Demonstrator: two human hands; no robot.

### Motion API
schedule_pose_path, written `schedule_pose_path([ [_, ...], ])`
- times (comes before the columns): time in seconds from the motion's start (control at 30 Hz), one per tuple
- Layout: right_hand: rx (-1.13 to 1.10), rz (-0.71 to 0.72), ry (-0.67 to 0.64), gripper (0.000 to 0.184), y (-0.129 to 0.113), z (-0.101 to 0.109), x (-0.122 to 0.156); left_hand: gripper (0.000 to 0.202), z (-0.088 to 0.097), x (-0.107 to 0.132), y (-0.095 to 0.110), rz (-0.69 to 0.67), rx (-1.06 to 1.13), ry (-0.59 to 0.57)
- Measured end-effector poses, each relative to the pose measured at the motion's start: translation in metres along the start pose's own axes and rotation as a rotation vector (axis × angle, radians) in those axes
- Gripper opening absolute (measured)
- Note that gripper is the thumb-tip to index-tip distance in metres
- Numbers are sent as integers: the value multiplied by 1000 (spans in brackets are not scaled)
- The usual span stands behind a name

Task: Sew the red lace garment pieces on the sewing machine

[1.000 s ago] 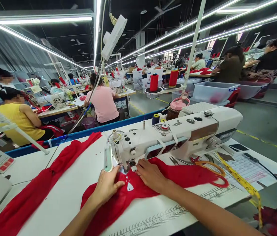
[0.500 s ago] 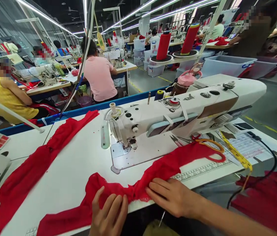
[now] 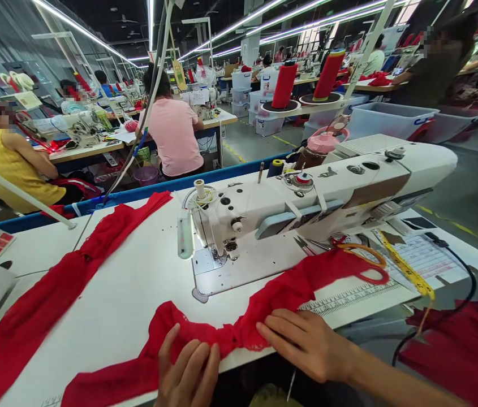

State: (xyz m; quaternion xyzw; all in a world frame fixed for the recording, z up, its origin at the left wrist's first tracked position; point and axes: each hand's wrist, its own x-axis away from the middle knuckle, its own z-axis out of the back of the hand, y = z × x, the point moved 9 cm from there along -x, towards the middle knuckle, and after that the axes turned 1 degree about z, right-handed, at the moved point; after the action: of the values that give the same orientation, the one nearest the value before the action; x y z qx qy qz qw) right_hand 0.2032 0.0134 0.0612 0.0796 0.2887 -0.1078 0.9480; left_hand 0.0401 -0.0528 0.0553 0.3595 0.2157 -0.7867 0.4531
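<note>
A long piece of red fabric (image 3: pixel 285 288) with a lacy edge lies bunched along the front edge of the white sewing table (image 3: pixel 128 305). My left hand (image 3: pixel 188 367) grips its near edge, fingers bent over the cloth and thumb hidden. To the right, my right hand (image 3: pixel 306 342) holds the same edge with its fingers pressed together on top. Between the hands is a gathered, knot-like spot in the cloth. Beyond it stands a white sewing machine (image 3: pixel 327 175), its needle area lit and no cloth under it.
Another red fabric strip (image 3: pixel 69 271) lies along the table's left side. Orange-handled scissors (image 3: pixel 374 277), a yellow tape measure (image 3: pixel 408 268) and papers (image 3: pixel 429 254) are at the right. More red cloth (image 3: pixel 459 345) hangs lower right. Co-workers sit at machines beyond.
My right hand has shifted slightly to the right, and the stretch of red fabric between my hands is a little longer. My left hand stays nearly in place. The view has tilted slightly.
</note>
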Motion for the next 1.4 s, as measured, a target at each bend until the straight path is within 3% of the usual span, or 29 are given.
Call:
schedule_pose_path([
  [0.27, -41, 1, 31, 27, 3, 1, -2, 19, -8, -18, 2, -22, 17, -16],
  [0.47, -46, -20, 90, 28, 10, 8, -5, 20, -5, -18, 8, -70, 40, 25],
  [0.53, -60, -48, 104, 26, 18, 7, -11, 16, -8, -25, -7, 26, 112, -10],
  [0.67, 55, -211, 60, 31, 53, -4, -33, 9, -39, -50, -63, 335, 154, -280],
  [0.77, 177, -300, 58, 36, 69, -13, -50, 28, -41, -67, -94, 447, -138, -214],
  [0.87, 54, -232, 6, 35, 62, -35, -60, 28, -51, -63, -88, 392, -95, -145],
  [1.03, -58, -254, -206, 24, 57, -76, -45, 30, -77, -24, -61, 196, 17, -252],
  [1.13, -65, -295, -241, 25, 62, -80, -37, 36, -82, -14, -64, 170, 29, -319],
  [1.27, -113, -272, -221, 25, 66, -77, -50, 32, -80, -29, -72, 197, 79, -301],
  [1.4, -119, -230, -218, 21, 71, -86, -65, 26, -93, -37, -72, 158, 111, -305],
])
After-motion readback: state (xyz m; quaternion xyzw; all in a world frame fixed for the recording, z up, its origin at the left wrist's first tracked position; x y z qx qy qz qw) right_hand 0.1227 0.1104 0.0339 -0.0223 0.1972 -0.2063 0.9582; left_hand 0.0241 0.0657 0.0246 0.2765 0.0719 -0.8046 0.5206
